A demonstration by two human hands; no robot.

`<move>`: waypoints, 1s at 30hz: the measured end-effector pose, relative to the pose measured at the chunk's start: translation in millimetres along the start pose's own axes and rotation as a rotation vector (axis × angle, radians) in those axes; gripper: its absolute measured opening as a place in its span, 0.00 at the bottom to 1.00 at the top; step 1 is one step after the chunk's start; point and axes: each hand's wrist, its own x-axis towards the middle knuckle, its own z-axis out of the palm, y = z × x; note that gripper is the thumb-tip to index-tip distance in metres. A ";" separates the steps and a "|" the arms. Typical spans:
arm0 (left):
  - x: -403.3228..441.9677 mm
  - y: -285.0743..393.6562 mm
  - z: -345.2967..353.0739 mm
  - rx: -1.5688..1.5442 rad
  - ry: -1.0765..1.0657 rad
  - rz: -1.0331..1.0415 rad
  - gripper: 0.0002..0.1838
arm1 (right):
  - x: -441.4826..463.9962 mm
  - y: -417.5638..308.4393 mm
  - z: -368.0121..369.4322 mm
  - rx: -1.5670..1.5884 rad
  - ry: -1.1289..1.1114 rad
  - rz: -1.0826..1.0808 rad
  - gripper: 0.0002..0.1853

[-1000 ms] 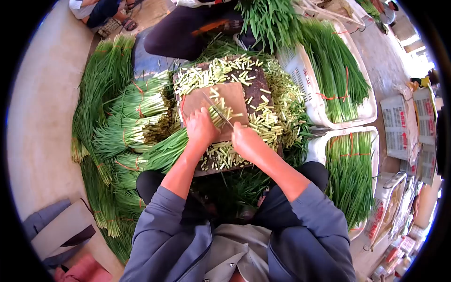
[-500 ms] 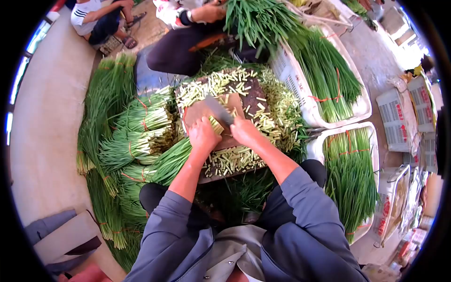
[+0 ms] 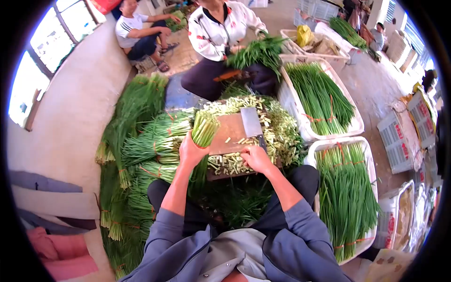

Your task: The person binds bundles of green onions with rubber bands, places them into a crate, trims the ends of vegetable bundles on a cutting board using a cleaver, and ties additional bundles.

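My left hand is closed round a bundle of green stalks, its pale cut ends raised and its leaves hanging below. A cleaver lies flat at the right of a brown cutting board, its dark handle towards me. Just below that handle, my right hand has its fingers curled at the board's near edge; what they hold, if anything, is hidden. Short pale stalk pieces are scattered round the board.
Tied green bundles are piled on the left. Two white crates of long green stalks stand on the right. Across the board sits a person holding greens; another person sits further back left.
The left hand has lifted the bundle off the board and turned its cut ends up. The cleaver, earlier in the right hand over the stalks, now lies flat. The view has tilted up.
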 end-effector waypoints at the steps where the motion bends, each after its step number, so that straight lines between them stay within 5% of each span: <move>1: -6.1 15.9 -26.7 -0.075 0.026 0.006 0.41 | 2.4 -0.8 7.5 -0.072 0.047 -0.138 0.11; 3: -14.9 33.9 -61.3 -0.137 0.097 0.020 0.39 | 6.7 -22.5 16.5 -0.026 0.093 -0.286 0.11; 8: -45.3 67.0 -109.9 -0.862 0.052 0.147 0.29 | -19.3 -161.2 9.8 0.198 0.146 -0.472 0.08; 16: -79.5 89.3 -91.1 -0.985 0.047 0.126 0.30 | -46.9 -221.8 21.2 -0.222 0.496 -0.914 0.12; 22: -81.7 90.1 -66.3 -0.953 0.122 0.147 0.31 | -42.1 -216.9 13.3 -0.527 0.536 -0.844 0.10; 24: -81.1 84.7 -62.2 -0.653 0.153 0.077 0.33 | -36.5 -216.5 5.1 -0.689 0.447 -0.778 0.07; 25: -84.5 86.9 -64.7 -0.610 0.137 0.012 0.33 | -28.9 -222.4 -11.0 -0.988 0.489 -1.135 0.03; 27: -85.7 77.9 -56.8 -0.684 0.155 0.053 0.33 | -32.7 -234.3 -39.0 -0.415 0.620 -0.935 0.06; 30: -88.6 67.8 -55.5 -0.778 0.164 0.090 0.33 | -42.6 -225.9 -77.6 -0.166 0.644 -0.628 0.04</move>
